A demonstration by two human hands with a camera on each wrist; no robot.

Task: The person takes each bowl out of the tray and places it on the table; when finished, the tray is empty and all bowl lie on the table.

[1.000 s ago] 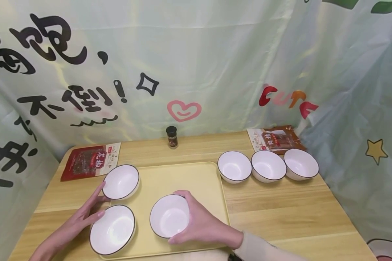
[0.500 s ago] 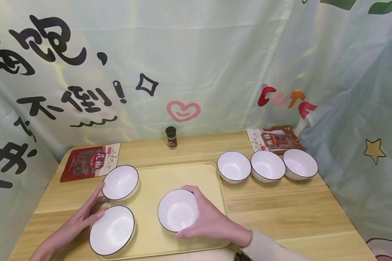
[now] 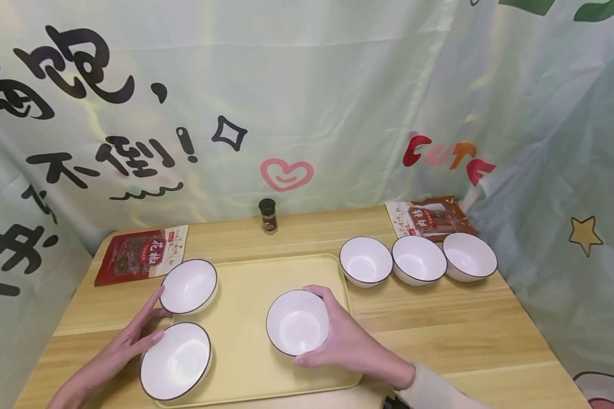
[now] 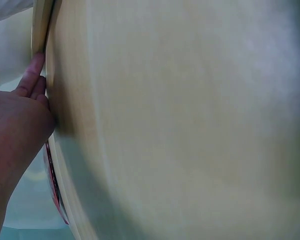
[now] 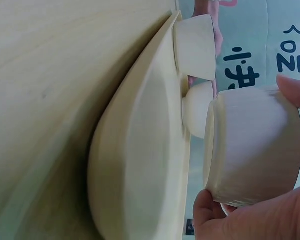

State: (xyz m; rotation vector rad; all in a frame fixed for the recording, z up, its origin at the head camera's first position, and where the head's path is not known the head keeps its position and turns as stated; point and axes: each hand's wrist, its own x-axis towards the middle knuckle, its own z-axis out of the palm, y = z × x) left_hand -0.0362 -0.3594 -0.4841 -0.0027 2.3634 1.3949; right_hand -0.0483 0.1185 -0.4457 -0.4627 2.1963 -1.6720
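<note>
My right hand (image 3: 347,341) grips a white bowl (image 3: 298,322) with a dark rim by its side, thumb near me and fingers at the far side. In the right wrist view this bowl (image 5: 257,145) hangs above the yellow tray (image 3: 243,318). On the tray's left side are two more white bowls, a far one (image 3: 190,287) and a near one (image 3: 176,362). Beside them lies my left hand (image 3: 125,341), its extended index finger at the far bowl and its thumb against the near bowl. The left wrist view shows mostly tabletop, with the hand (image 4: 17,115) at its left edge.
Three white bowls stand in a row right of the tray: one (image 3: 366,261), another (image 3: 419,260) and a third (image 3: 469,257). Behind are a red spice packet (image 3: 138,255), a black-capped jar (image 3: 268,216) and a brown packet (image 3: 432,218). A printed curtain (image 3: 337,113) hangs behind the wooden table.
My right hand has carried its bowl to the right and slightly away from me, over the tray. The left hand and the other bowls have stayed in place.
</note>
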